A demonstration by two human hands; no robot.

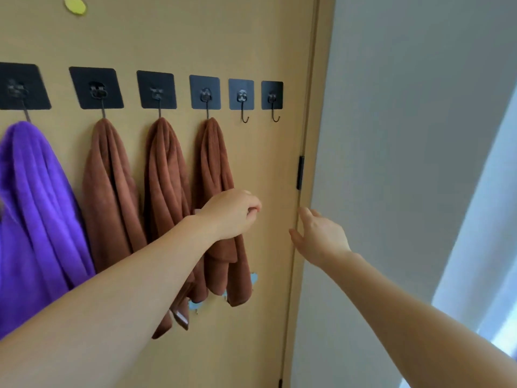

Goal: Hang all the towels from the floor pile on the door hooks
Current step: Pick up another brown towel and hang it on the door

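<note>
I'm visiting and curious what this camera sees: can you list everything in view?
Door: one, tan, left and middle.
Hooks: six, black, rowed across door; two rightmost bare.
Purple towel: one, on the leftmost hook.
Brown towels: three, on the next three hooks.
Disc: one, yellow, top left of door.
Blue stickers: partly hidden, low on door.
Hinge: one, black, door's right edge.
Wall: one, pale grey, right.
Left hand: fingers curled, over the fourth towel.
Right hand: open, by door's edge.

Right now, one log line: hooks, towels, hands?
hung: purple towel, three brown towels | bare hooks: two | left hand: curled at rightmost brown towel, grip unclear | right hand: open by door edge
</note>
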